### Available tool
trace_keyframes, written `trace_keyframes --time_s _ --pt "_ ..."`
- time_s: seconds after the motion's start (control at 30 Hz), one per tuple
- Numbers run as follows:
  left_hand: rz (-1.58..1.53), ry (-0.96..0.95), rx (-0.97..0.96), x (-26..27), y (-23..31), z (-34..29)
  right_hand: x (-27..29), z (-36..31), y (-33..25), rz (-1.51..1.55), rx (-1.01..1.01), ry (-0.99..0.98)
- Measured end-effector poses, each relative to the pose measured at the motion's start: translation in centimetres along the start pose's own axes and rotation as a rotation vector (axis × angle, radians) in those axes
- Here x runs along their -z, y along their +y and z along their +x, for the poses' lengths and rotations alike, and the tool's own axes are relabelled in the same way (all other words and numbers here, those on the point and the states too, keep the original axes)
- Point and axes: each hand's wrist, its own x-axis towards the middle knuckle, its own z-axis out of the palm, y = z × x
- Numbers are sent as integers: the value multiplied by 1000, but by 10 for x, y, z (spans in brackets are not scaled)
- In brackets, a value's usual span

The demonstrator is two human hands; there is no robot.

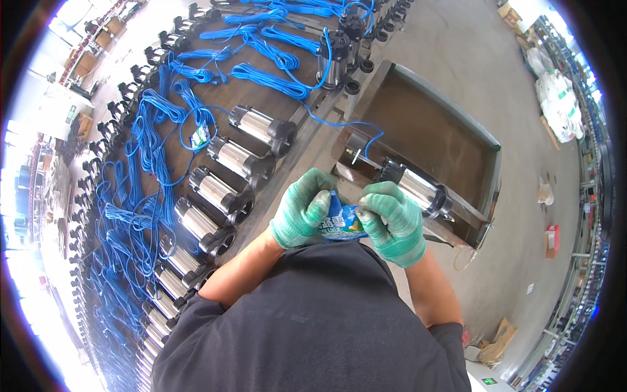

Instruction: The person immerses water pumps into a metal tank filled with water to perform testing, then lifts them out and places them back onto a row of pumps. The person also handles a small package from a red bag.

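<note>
Wears two gloves (287, 225), one per hand. Holds one packet (343, 223) between left hand (302, 210) and right hand (397, 225). Has one pump (419, 189) and one tray (424, 111) beyond the right hand; left of the left hand, one other packet (199, 137) and pumps (257, 125) too crowded to count.

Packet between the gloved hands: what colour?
The packet is mostly blue with white lettering; see the head view, the only one.

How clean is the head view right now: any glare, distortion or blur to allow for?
Head view: left side blown out to white; head view: fisheye bending toward the rim, black corners; head view: bright highlights on the metal cylinders; head view: the blue packet between left hand and right hand looks fairly sharp.
</note>
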Motion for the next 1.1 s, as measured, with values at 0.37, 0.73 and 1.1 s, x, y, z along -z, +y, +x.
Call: trace_keyframes --time_s 0.37,0.73,1.1 --pt "142 82 -304 -18 4 -1 -43 -26 -7 203 -128 507" --pt "-207 -72 -359 -32 25 -2 -24 -11 -19 57 26 558" --pt "560 -293 -311 -34 101 -6 2 11 -42 168 297 419"
